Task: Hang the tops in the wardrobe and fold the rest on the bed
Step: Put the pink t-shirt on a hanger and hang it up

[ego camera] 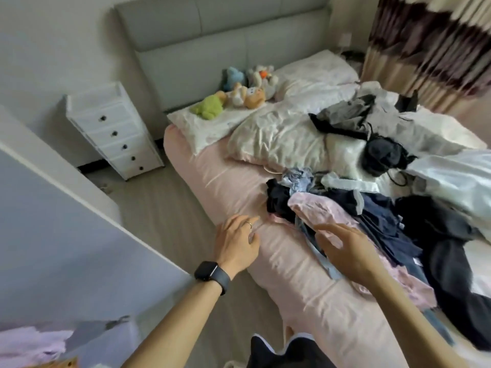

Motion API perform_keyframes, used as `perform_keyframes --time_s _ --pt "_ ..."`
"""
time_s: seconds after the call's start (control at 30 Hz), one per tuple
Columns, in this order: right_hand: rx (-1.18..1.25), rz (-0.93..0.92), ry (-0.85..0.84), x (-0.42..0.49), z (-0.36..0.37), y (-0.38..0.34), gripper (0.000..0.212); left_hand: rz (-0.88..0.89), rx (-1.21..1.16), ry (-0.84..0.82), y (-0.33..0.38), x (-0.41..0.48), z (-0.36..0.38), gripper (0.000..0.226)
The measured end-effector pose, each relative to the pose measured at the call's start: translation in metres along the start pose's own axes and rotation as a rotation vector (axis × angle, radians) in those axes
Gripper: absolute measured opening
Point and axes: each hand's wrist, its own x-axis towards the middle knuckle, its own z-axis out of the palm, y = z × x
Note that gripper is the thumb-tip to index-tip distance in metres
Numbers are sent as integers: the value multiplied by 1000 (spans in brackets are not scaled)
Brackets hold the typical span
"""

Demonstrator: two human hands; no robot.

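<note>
You are reaching both hands toward the pink garment point(326, 213), which is lying on top of the heap of unsorted clothes point(382, 221) on the near side of the bed point(225, 179), just in front of the rumpled duvet point(279, 136). Your right hand point(345, 251) is hovering over it, fingers spread and gripping nothing, seemingly getting ready to lift it off the navy pieces beneath. Your left hand point(236, 243) is sitting low at the mattress edge by the garment's pale corner. Its fingertips are blurred, so I cannot tell whether it is pinching cloth or only resting on the sheet. Setting your hands apart like this looks meant for taking the piece at two points, so it opens out instead of bunching. Its long axis is running diagonally, from near your left hand toward the near right, roughly along the bed's edge. Which end is neck or hem is not showing.
</note>
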Motion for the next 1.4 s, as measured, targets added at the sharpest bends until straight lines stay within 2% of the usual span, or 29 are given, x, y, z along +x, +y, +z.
perform_keyframes --time_s 0.2,0.47,0.6,0.7,0.83,0.9,0.97,1.03,1.1,1.27,1.33,1.4 --pt "50 121 0 43 -34 74 26 31 71 -115 47 68 50 47" --pt "-16 181 -169 152 -30 168 42 -94 98 -295 71 157 139 52" --pt "-90 208 -242 211 12 205 54 -165 124 -329 58 202 196 57" --pt "-197 151 -277 250 68 233 62 -223 155 -342 36 232 256 65" --pt "-294 99 -355 283 135 271 70 -191 261 -406 6 258 331 77" --pt "-347 73 -340 286 156 287 62 -198 280 -478 -7 264 357 79" --pt "-322 54 -244 284 172 297 42 -235 256 -572 -20 265 375 80" --pt "-272 73 -173 282 177 300 26 -245 246 -615 -28 263 382 81" --pt "-196 93 -145 282 172 297 21 -243 224 -625 -31 263 378 79" --pt "57 68 1 270 115 260 24 -298 57 -589 -14 259 316 69" --pt "144 30 -22 262 86 238 30 -294 -27 -536 -2 257 282 69" --pt "202 -19 -41 254 53 207 26 -291 -146 -431 14 254 236 73"
